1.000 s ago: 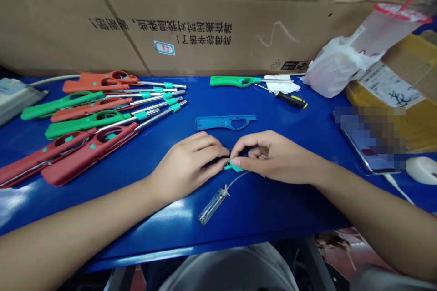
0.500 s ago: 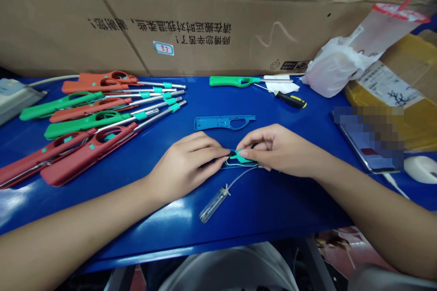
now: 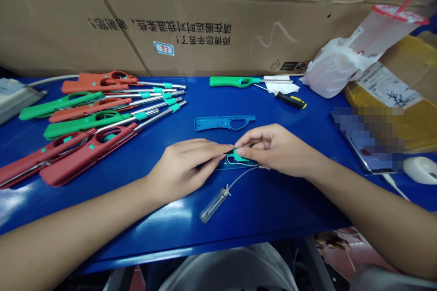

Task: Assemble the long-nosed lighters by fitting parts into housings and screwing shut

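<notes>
A blue lighter half-shell [image 3: 221, 166] lies on the table under my hands, mostly hidden by them. A teal plastic trigger [image 3: 238, 156] sits over it, with a thin white wire looping beside it. My right hand [image 3: 278, 150] pinches the trigger between thumb and fingers. From the other side, my left hand [image 3: 193, 161] closes thumb and fingertips on a small black part [image 3: 230, 151] that touches the trigger. A clear fuel tank [image 3: 214, 204] rests in front, its thin tube running toward the shell. Behind my hands lies the matching blue half-shell [image 3: 209, 122], inner side up.
Several red, orange and green lighters [image 3: 99, 120] are piled at left. A green lighter [image 3: 232, 82] and a screwdriver [image 3: 290, 100] lie at the back. At right are a phone [image 3: 355, 145], a mouse [image 3: 421, 169] and a bagged cup [image 3: 341, 66]. A cardboard box [image 3: 191, 18] stands behind.
My left hand has shifted slightly right, its fingers straighter and covering more of the black part. My right hand keeps its pinch on the trigger, almost unmoved.
</notes>
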`<state>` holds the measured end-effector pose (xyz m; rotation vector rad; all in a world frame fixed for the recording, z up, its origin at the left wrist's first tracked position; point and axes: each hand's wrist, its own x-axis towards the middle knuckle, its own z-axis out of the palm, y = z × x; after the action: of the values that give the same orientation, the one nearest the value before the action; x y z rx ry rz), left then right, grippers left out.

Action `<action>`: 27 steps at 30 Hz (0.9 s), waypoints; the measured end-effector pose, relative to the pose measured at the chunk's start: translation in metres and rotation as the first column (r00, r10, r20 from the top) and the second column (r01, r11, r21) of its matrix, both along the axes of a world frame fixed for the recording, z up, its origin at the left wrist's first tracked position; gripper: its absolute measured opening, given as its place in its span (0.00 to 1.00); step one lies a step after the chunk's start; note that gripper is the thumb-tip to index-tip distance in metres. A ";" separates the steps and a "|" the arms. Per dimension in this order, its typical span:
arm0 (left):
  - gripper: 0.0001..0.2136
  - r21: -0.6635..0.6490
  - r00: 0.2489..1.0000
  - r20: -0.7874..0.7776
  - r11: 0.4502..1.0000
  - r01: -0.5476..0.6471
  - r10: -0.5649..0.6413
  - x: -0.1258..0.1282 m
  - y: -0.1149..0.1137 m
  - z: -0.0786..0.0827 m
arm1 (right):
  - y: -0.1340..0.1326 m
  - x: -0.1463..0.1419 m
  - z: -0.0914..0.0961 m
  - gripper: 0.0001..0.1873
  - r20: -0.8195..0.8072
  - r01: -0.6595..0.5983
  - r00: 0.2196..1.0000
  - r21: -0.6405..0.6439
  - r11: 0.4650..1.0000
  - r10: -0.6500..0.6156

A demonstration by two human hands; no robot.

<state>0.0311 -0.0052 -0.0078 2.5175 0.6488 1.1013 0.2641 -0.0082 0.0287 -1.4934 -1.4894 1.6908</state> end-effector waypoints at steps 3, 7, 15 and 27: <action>0.13 -0.009 1.000 0.008 1.000 -0.001 0.001 0.000 0.000 0.001 | 0.000 0.000 -0.001 0.15 -0.011 0.020 1.000 -0.013 1.000 -0.021; 0.14 -0.005 1.000 0.004 1.000 0.006 -0.006 -0.001 0.000 -0.001 | 0.001 0.001 -0.003 0.12 -0.015 0.032 0.999 -0.004 0.999 -0.032; 0.14 0.061 1.000 0.020 0.998 0.023 -0.024 -0.003 0.001 -0.003 | 0.003 0.000 -0.003 0.17 -0.048 0.040 0.998 -0.042 0.998 -0.042; 0.15 0.078 0.998 0.021 0.995 0.055 -0.057 -0.004 0.001 -0.003 | 0.003 0.001 -0.001 0.16 -0.085 0.060 0.994 -0.074 0.995 -0.067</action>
<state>0.0267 -0.0038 -0.0111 2.5670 0.5358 1.1548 0.2650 -0.0053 0.0277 -1.4672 -1.3361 1.7644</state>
